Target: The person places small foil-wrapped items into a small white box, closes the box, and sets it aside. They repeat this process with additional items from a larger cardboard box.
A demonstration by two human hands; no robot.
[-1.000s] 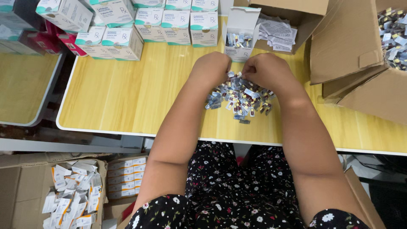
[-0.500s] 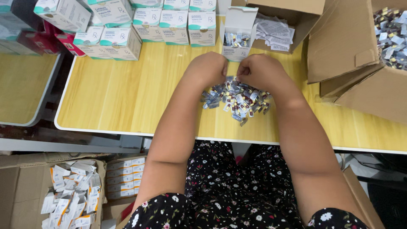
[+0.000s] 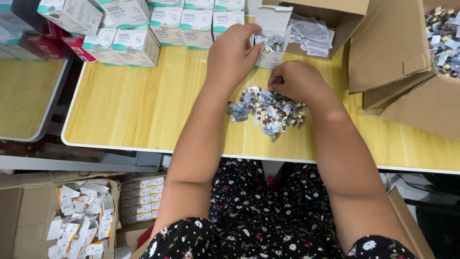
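On the floor at the far left, an open carton (image 3: 28,192) holds many flat, unfolded white and orange packages (image 3: 81,220). Above it, on the wooden bench (image 3: 143,110), closed white and teal medicine boxes (image 3: 139,41) stand in rows along the far edge.

The left hand (image 3: 232,55) reaches forward to the open small box (image 3: 272,36), which stands upright with its flap raised. The grip of this hand is pressed together at the box mouth, and it seems to pinch a few capsule strips (image 3: 270,43) there (the fingertips hide the exact contact, so I cannot tell for sure). Some strips already sit inside the box.

Near the bench middle lies the pile of capsule strips (image 3: 266,112), silver with yellow and dark red capsules. The right hand (image 3: 297,81) rests at the far edge of the pile, its fingers curled shut on some strips.

Behind it, folded paper leaflets (image 3: 314,36) lie in a cardboard box. At the far right, a large carton (image 3: 412,96) holds many more strips (image 3: 443,41).

In my judgement the filling of this box is only partly done: a good pile is left, and the big carton is far from finished.
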